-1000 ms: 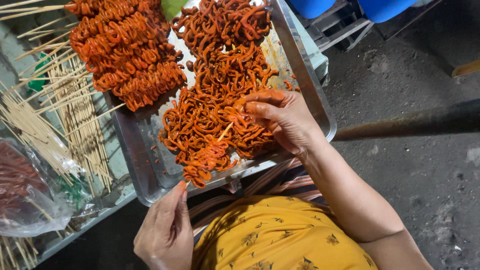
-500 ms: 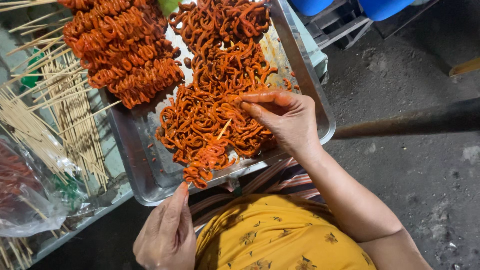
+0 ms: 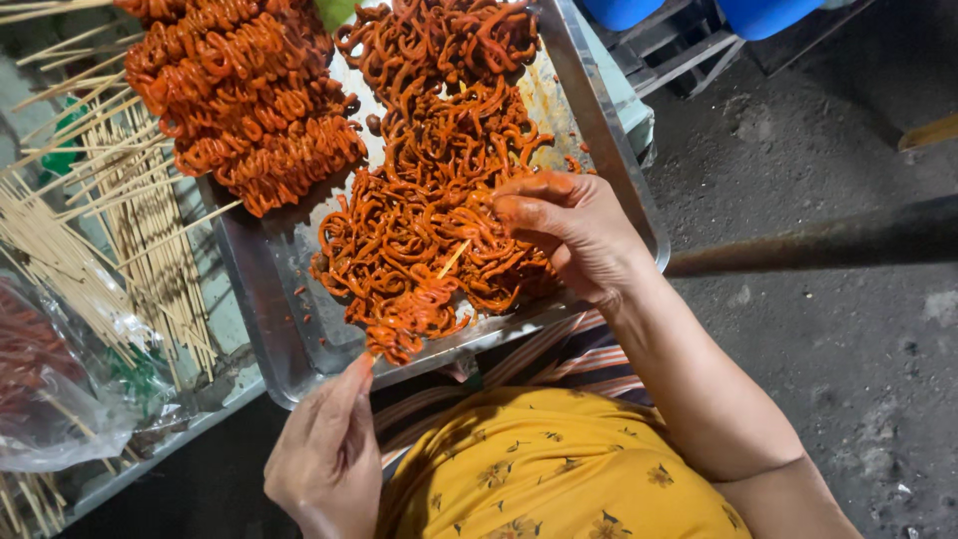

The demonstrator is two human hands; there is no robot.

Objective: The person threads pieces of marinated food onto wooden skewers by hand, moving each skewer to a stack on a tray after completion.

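Note:
A metal tray [image 3: 287,329] holds a heap of orange-red marinated strips [image 3: 439,120]. My left hand [image 3: 324,454] is below the tray's near edge, pinching the lower end of a bamboo skewer [image 3: 452,260] threaded with curled strips [image 3: 399,334]. My right hand [image 3: 571,232] rests on the heap at the skewer's upper part, with sauce-stained fingers closed on a strip there. The skewer's bare tip shows just left of those fingers. A stack of filled skewers [image 3: 249,100] lies on the tray's far left.
Loose bamboo skewers [image 3: 130,220] lie spread on the counter left of the tray. A clear plastic bag [image 3: 60,389] sits at the lower left. Blue containers [image 3: 624,12] stand at the top right on dark ground [image 3: 828,140]. My yellow flowered garment [image 3: 559,469] fills the bottom.
My left hand has risen toward the tray's edge with the skewer's end. My right hand's fingers have closed further over the strips at the skewer's upper part.

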